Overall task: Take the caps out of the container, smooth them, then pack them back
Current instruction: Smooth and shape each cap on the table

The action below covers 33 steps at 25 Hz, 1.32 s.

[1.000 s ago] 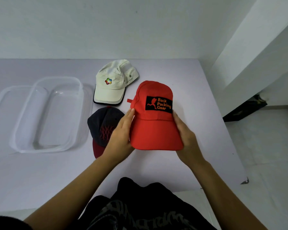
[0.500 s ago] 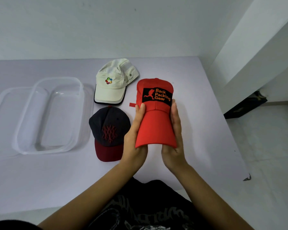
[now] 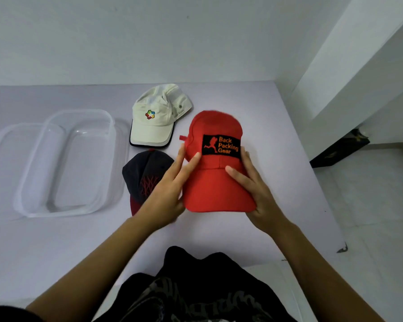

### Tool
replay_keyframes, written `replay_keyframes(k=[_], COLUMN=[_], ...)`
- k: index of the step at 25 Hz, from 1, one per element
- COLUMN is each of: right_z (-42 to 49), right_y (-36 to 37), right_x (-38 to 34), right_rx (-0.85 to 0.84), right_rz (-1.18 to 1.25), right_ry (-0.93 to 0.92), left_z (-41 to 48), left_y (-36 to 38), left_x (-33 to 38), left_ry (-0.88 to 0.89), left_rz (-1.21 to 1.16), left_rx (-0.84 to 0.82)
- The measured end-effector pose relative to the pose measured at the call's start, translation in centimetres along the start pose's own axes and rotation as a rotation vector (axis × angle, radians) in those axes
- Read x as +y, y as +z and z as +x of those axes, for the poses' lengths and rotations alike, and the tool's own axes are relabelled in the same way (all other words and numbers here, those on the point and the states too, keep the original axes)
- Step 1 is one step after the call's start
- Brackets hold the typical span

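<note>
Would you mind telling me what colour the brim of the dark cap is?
The brim is dark red, best seen in the head view.

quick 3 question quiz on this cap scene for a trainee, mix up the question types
1. How many caps are inside the clear plastic container?
2. True or false: the left hand and the right hand both hold the red fabric cap with the black patch.
3. Which cap lies farthest from the person?
A. cream fabric cap with the multicolour logo
B. dark navy cap with the maroon brim
C. red fabric cap

Key: 1. zero; 2. true; 3. A
</note>
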State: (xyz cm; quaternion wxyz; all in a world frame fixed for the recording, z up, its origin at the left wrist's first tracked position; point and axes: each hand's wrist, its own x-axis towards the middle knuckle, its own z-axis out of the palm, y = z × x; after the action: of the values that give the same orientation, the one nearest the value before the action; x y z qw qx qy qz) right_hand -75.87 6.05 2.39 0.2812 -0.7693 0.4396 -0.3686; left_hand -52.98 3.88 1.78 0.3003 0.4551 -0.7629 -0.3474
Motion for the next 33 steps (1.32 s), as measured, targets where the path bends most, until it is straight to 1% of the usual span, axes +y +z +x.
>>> replay_keyframes(k=[1, 2, 3, 4, 5, 6, 7, 9, 10, 11, 13, 15, 16, 17, 18, 19, 22, 23, 24, 26, 27, 30, 32, 33], right_z=[-0.5, -0.7, -1.0, -1.3, -1.4, -1.3, -1.2, -0.9, -0.8, -0.8, -1.0, -1.4, -1.7, -1.8, -1.9, -1.7, 0.3, 1.3, 2.3, 3.8, 4.2, 4.1, 3.6, 3.3], right_y=[-0.2, -0.5, -0.6, -0.4, -0.1, 0.0, 0.0, 0.0, 0.0, 0.0, -0.3, -0.3, -0.4, -0.6, -1.1, -1.7, -2.8, -2.8, -2.6, -2.2, -1.9, -1.7, -1.5, -1.1], right_x=[0.6, 0.7, 1.0, 0.9, 0.9, 0.8, 0.6, 0.3, 0.3, 0.3, 0.5, 0.9, 1.1, 1.2, 1.2, 1.2, 0.3, -0.2, -0.5, -0.7, -0.5, 0.9, 2.8, 4.1], right_rx=[-0.025, -0.033, -0.043, -0.036, -0.034, -0.038, -0.057, -0.09, -0.106, -0.118, -0.13, -0.13, -0.143, -0.161, -0.163, -0.129, 0.117, 0.129, 0.093, 0.002, -0.005, 0.089, 0.138, 0.15], right_rz=[-0.042, -0.091, -0.117, -0.144, -0.16, -0.181, -0.19, -0.22, -0.233, -0.241, -0.297, -0.402, -0.427, -0.397, -0.311, -0.192, 0.157, 0.292, 0.418, 0.619, 0.709, 0.987, 1.059, 1.034], right_ry=[-0.01, -0.026, -0.03, -0.043, -0.066, -0.1, -0.118, -0.168, -0.171, -0.166, -0.141, -0.135, -0.105, -0.04, 0.055, 0.153, 0.42, 0.495, 0.534, 0.533, 0.531, 0.542, 0.574, 0.612], left_z=[0.1, 0.4, 0.9, 2.0, 2.8, 3.6, 4.5, 6.4, 7.2, 7.8, 8.2, 8.1, 8.0, 8.0, 8.0, 8.0, 8.2, 8.3, 8.5, 8.8, 8.9, 9.0, 9.1, 9.3], left_y=[-0.4, -0.7, -1.3, -2.1, -2.9, -3.6, -4.4, -4.7, -4.5, -4.4, -4.3, -4.3, -4.1, -4.0, -3.8, -3.7, -3.1, -2.5, -1.7, -0.3, 0.2, 0.8, 1.4, 1.9], left_x=[-0.7, -1.6, -1.5, -0.9, -0.4, -0.2, 0.5, 0.9, 1.2, 1.5, 1.4, 0.9, 0.7, 0.8, 0.8, 0.9, 1.9, 2.3, 2.8, 3.3, 3.1, 1.4, 0.3, -0.4], left_ry=[-0.057, -0.12, -0.246, -0.35, -0.408, -0.452, -0.479, -0.468, -0.477, -0.498, -0.53, -0.541, -0.534, -0.527, -0.523, -0.519, -0.471, -0.445, -0.424, -0.386, -0.373, -0.388, -0.471, -0.528], left_rz=[0.022, 0.002, -0.147, -0.363, -0.566, -0.733, -0.781, -0.789, -0.802, -0.832, -0.947, -1.051, -1.068, -1.061, -1.045, -1.027, -1.037, -1.065, -1.097, -1.16, -1.182, -1.185, -1.013, -0.853], left_rx=[-0.039, -0.015, 0.028, 0.113, 0.158, 0.118, 0.005, -0.223, -0.29, -0.321, -0.282, -0.161, -0.108, -0.065, -0.032, -0.015, 0.004, 0.008, 0.02, 0.044, 0.047, 0.026, 0.024, 0.036])
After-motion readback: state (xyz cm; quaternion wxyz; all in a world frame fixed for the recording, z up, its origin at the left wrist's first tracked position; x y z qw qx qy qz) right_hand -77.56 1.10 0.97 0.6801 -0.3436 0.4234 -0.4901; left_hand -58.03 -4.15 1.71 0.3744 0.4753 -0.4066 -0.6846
